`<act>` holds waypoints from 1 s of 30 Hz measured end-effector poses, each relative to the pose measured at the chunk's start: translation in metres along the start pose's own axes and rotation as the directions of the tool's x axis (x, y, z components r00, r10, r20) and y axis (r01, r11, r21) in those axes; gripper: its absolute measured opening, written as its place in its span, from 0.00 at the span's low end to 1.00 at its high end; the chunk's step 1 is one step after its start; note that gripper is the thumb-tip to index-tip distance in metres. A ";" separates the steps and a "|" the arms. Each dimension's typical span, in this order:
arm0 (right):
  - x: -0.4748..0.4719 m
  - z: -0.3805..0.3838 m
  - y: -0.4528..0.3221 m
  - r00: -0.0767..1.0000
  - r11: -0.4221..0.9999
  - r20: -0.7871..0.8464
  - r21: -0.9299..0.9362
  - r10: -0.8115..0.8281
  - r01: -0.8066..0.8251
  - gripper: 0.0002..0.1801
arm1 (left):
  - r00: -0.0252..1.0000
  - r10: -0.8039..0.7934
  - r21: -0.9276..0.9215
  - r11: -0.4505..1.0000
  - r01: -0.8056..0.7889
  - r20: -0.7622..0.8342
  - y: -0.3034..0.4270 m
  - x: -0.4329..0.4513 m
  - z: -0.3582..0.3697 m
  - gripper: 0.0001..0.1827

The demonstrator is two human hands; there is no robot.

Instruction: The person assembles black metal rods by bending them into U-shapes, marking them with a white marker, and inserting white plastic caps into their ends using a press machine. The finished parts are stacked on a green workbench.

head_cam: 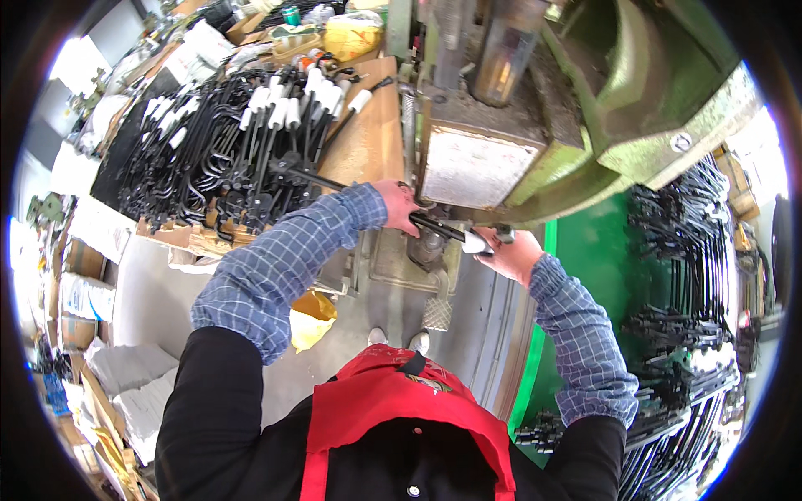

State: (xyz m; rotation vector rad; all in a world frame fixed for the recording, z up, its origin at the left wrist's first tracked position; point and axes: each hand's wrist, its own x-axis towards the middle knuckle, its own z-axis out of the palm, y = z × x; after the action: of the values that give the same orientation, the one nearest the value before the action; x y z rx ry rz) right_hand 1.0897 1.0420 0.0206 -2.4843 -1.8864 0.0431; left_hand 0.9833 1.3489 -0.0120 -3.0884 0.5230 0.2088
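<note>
My left hand [398, 206] grips a black metal rod [438, 225] that runs from the pile at the left across the front of a green press-like machine [479, 166]. At the rod's right end is a white sleeve [476, 243], and my right hand [510, 253] closes around that end, with a small dark metal part [504, 233] beside its fingers. Both hands are just below the machine's pale square block. The exact grip of the right fingers is partly hidden.
Left lies a large pile of black rods [213, 150], many with white sleeves, beside a wooden board [376, 125]. A foot pedal [437, 314] stands near my shoes. A yellow bag [312, 319] lies on the floor. More black rods [683, 269] are stacked at the right.
</note>
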 end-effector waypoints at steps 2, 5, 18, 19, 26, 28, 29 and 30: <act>0.006 -0.006 -0.002 0.998 0.991 -0.016 0.126 0.056 -0.053 0.37 | 0.990 0.052 0.001 0.999 -0.052 -0.133 0.010 -0.015 -0.009 0.34; 0.008 0.010 0.013 0.961 0.849 0.096 0.452 0.260 -0.274 0.36 | 0.990 -0.026 -0.058 0.998 0.034 0.141 0.026 -0.002 -0.045 0.34; 0.017 0.077 0.041 0.953 0.901 0.067 0.314 0.294 -0.300 0.27 | 0.999 -0.041 -0.245 0.969 0.044 0.016 0.027 -0.012 -0.034 0.24; 0.016 0.074 0.039 0.948 0.905 0.072 0.281 0.311 -0.318 0.26 | 1.000 -0.013 -0.239 0.971 0.012 -0.003 0.028 -0.004 -0.030 0.24; 0.025 0.035 0.005 0.918 0.937 0.206 0.009 0.339 -0.348 0.19 | 0.998 -0.042 -0.216 0.975 0.053 0.055 0.026 -0.008 -0.038 0.24; 0.032 0.025 -0.006 0.918 0.942 0.215 -0.036 0.333 -0.334 0.18 | 0.982 -0.090 -0.235 0.964 0.127 0.164 0.026 -0.008 -0.047 0.25; 0.033 0.022 -0.009 0.913 0.939 0.220 -0.044 0.343 -0.342 0.17 | 0.976 -0.106 -0.233 0.961 0.150 0.190 0.027 -0.009 -0.051 0.26; 0.035 0.013 -0.014 0.908 0.933 0.219 -0.049 0.357 -0.355 0.17 | 0.982 -0.104 -0.242 0.960 0.141 0.160 0.026 -0.009 -0.050 0.26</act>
State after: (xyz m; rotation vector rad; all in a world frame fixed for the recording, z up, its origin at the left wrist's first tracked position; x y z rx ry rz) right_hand 1.0856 1.0798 0.0076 -2.9035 -1.4626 0.3376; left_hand 0.9734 1.3261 0.0389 -3.2986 0.3200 0.5354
